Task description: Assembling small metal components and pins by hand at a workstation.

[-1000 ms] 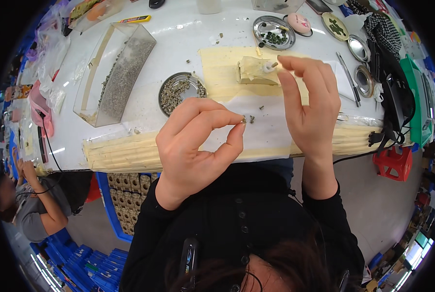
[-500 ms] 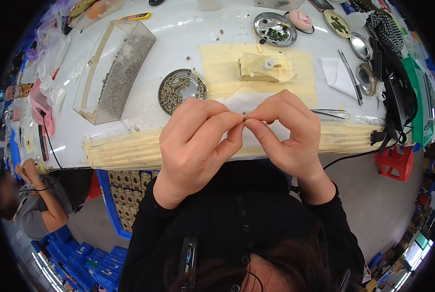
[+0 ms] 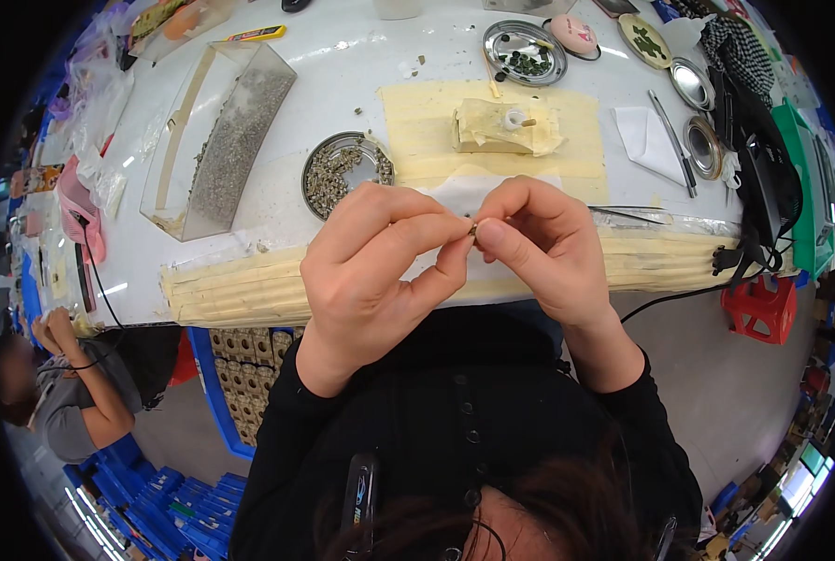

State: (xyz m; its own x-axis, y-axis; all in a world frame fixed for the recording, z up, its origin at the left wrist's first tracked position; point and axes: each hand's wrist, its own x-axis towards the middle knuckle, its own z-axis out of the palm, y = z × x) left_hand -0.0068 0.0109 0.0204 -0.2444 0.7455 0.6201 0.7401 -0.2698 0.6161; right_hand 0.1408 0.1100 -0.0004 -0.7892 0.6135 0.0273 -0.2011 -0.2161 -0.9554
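A tiny metallic part (image 3: 473, 230), too small to identify, sits between my fingertips over the table's front edge. My left hand (image 3: 377, 271) pinches it with thumb and forefinger from the left. From the right, my right hand (image 3: 553, 257) is closed on it too, its thumb across the front. Just beyond my left hand is a round steel dish (image 3: 309, 178) partly filled with similar small metal pieces. A sheet of white paper (image 3: 464, 194) lies behind the fingertips, partly hidden by them.
A tilted clear bin (image 3: 170, 168) of small grey pieces stands left. Ahead is a tape-wrapped block (image 3: 492, 140); beyond it, a steel plate (image 3: 492, 47) with dark green bits. Tweezers (image 3: 628, 214) and a pen (image 3: 670, 140) lie right. Another person (image 3: 99, 407) works at far left.
My right thumb has moved up and over the tiny part, and the right fingers have curled in more. My left hand keeps its pinch almost unmoved.
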